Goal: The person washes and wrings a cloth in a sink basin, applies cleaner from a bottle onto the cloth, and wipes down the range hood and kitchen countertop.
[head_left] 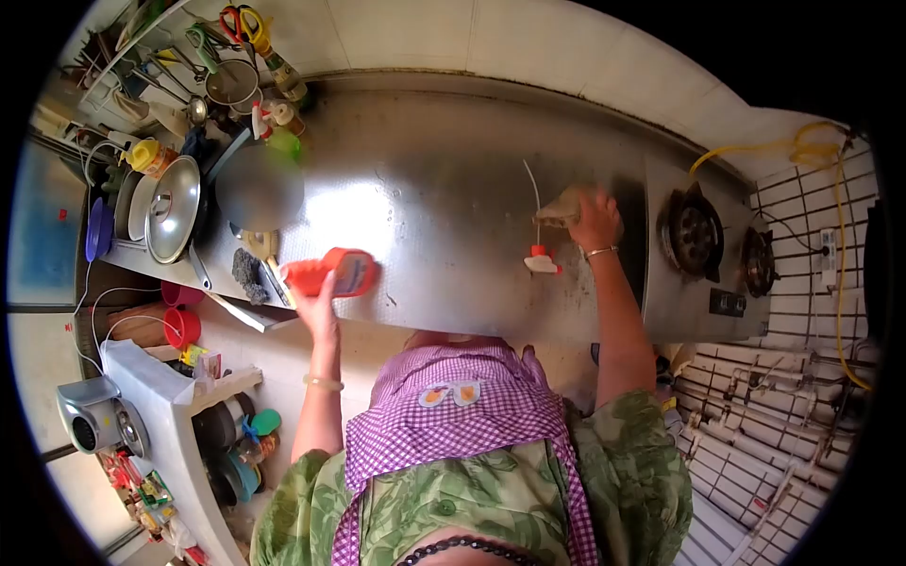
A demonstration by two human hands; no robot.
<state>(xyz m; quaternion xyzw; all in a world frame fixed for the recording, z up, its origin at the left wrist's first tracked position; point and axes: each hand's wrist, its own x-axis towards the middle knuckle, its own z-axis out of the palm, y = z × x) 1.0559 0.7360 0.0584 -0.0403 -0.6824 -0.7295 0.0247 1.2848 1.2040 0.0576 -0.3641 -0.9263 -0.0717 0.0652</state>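
My left hand [319,304] is wrapped round a red bottle [351,273] with a pale label, held tilted above the counter's front edge; it is slightly blurred. My right hand [596,223] is closed round a pale tan bottle [561,208], its narrow end towards the left; the fingers hide part of it. Just left of my right wrist, a red and white spray head [542,262] lies on the steel counter [453,189], its thin tube pointing towards the wall. It is apart from the bottle.
A gas stove [694,234] stands at the right. On the left are a lidded pan [174,209], a grey scouring pad [248,275], another spray bottle [281,140] and a utensil rack. A white shelf unit [156,377] with an appliance stands at lower left.
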